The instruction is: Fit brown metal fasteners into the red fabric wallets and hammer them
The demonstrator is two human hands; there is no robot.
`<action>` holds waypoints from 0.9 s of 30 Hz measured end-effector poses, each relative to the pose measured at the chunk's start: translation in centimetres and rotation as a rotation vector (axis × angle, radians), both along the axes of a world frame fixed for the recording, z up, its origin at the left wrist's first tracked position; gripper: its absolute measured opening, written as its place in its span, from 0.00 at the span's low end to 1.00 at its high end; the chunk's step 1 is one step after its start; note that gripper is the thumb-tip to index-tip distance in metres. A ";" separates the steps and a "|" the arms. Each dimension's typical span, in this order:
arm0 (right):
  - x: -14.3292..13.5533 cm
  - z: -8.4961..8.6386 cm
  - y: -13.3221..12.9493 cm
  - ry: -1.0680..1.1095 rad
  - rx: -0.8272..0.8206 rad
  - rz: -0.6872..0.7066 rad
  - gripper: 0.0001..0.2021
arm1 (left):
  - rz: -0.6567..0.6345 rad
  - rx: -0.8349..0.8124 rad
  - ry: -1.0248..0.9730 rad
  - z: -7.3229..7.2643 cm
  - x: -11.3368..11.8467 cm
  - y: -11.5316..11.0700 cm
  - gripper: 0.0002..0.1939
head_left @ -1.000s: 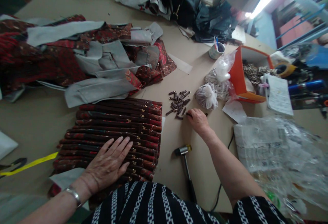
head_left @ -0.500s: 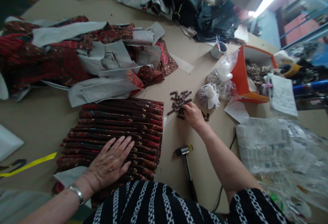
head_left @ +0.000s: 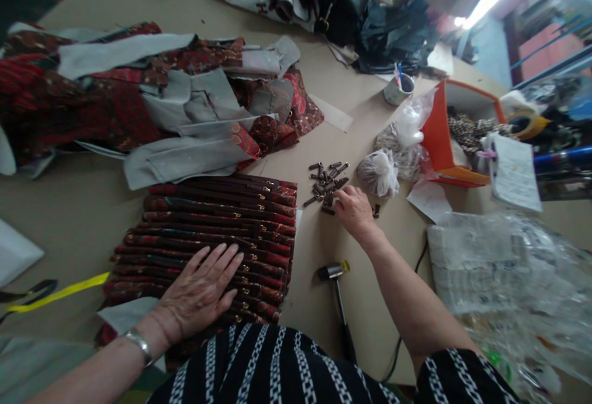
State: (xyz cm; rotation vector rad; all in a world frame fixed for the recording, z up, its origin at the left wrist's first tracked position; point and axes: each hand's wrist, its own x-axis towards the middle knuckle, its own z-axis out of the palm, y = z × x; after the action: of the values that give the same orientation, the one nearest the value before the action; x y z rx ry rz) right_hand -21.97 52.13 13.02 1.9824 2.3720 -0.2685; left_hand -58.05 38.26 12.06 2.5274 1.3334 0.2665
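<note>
My left hand lies flat, fingers spread, on a row of dark red patterned pieces with zippers and small gold pulls. To the right, my right hand is at the lower right edge of a scattered pile of small dark brown pieces with metal rings. Its fingers are bent together, and what they hold, if anything, is too small to make out. A hammer lies between my two arms, its head toward the pile.
Patterned fabric and grey sheets are heaped at the back left. Right of the pile are a tied plastic bag, an orange box, a pen cup and clear plastic packaging. A yellow strap lies at left.
My right hand has closed up slightly at the pile's edge, its fingers drawn back a little from the pieces. My left hand rests in the same place.
</note>
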 end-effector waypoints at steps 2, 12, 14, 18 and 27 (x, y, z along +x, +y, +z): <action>-0.3 -0.3 0.2 0.037 -0.020 0.041 0.11 | -0.003 -0.004 -0.001 0.0 0.0 0.0 0.27; 1.7 -0.2 -0.5 -0.042 -0.026 0.007 0.08 | 0.000 -0.008 -0.029 -0.1 0.0 -0.1 0.27; 1.3 0.1 -0.4 -0.040 -0.002 0.025 0.09 | -0.002 -0.011 -0.023 -0.1 0.0 -0.1 0.27; -0.4 0.0 0.2 0.016 -0.011 0.157 0.13 | -0.002 -0.014 -0.012 -0.1 -0.2 -0.1 0.27; 1.2 -0.5 -0.6 -0.005 -0.074 0.166 0.13 | -0.011 0.001 -0.008 0.1 0.0 0.0 0.27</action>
State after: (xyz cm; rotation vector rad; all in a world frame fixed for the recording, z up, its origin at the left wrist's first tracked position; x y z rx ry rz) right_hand -20.77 51.55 12.55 1.7411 2.4666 -0.3383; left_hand -58.05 38.27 12.13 2.5304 1.3168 0.2747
